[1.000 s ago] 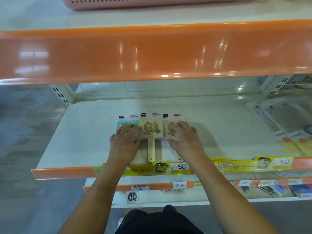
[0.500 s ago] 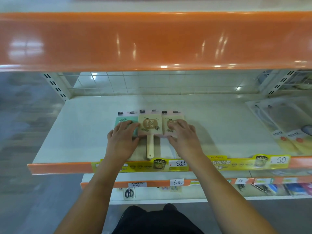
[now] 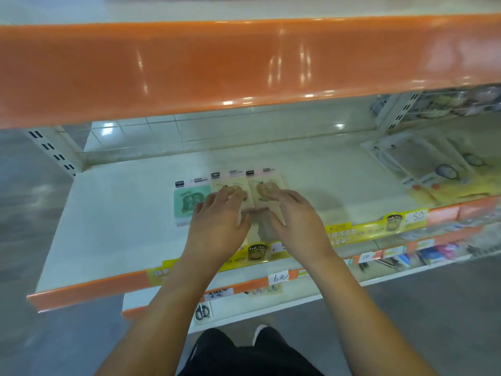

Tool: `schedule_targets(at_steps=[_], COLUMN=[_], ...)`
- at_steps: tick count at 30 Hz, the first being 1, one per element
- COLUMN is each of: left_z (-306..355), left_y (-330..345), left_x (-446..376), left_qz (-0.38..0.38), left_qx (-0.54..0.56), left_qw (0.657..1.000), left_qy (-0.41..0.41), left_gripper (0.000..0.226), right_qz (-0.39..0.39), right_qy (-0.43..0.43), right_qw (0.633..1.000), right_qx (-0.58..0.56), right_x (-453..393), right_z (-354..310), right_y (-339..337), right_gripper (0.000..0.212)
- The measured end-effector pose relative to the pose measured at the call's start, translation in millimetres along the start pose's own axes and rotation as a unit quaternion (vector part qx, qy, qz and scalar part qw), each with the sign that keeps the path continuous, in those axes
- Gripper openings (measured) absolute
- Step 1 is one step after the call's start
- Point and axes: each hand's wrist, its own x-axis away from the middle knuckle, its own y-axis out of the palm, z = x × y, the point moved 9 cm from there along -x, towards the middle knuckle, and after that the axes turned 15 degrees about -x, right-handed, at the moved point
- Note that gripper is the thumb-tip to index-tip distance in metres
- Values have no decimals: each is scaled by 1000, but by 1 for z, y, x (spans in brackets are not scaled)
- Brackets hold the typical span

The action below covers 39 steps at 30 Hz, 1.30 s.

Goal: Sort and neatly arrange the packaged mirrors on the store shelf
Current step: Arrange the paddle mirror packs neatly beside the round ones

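Three packaged hand mirrors lie side by side on the white shelf (image 3: 113, 221). The green mirror pack (image 3: 187, 203) is at the left. The middle cream mirror pack (image 3: 226, 184) sits under my left hand (image 3: 217, 226), whose straight fingers rest on it. On the right cream mirror pack (image 3: 271, 183) my right hand (image 3: 295, 223) lies flat with fingers extended. Both hands hide the lower halves and handles of the cream packs. My thumbs nearly meet between the two packs.
More clear-packaged goods (image 3: 439, 172) lie at the shelf's right end. An orange upper shelf edge (image 3: 244, 63) overhangs close above. A yellow price strip (image 3: 366, 230) runs along the front lip. A lower shelf holds scissors (image 3: 202, 312) and small items.
My left hand has shifted right from the green pack onto the middle cream pack, uncovering the green one. The camera has tilted, and the view is slightly blurred.
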Motion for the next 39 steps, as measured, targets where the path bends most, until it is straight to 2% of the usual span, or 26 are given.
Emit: schedule_targets(at_steps=[8, 12, 17, 24, 30, 35, 39], left_z=[67, 115, 162, 227, 309, 360, 377], left_y=[10, 27, 33, 31, 27, 32, 36], left_x=[0, 16, 32, 38, 31, 27, 21], left_qz=[-10, -34, -39, -32, -14, -14, -14], left_qx=[23, 39, 50, 25, 14, 12, 10], left_qw=[993, 981, 970, 965, 964, 970, 976], left_qy=[118, 187, 236, 259, 265, 242, 216], left_gripper=[43, 44, 43, 46, 45, 43, 44], right_qz=[120, 137, 172, 212, 218, 209, 190], right_qy=[85, 150, 200, 206, 209, 195, 188], right_qw=[989, 978, 963, 955, 953, 958, 963], right_qx=[35, 44, 54, 36, 39, 31, 18], right_x=[63, 107, 150, 172, 191, 196, 193], right_z=[20, 41, 56, 81, 128, 162, 181], right_y=[-49, -63, -92, -144, -210, -253, -269], right_gripper=[31, 37, 39, 39, 39, 38, 38])
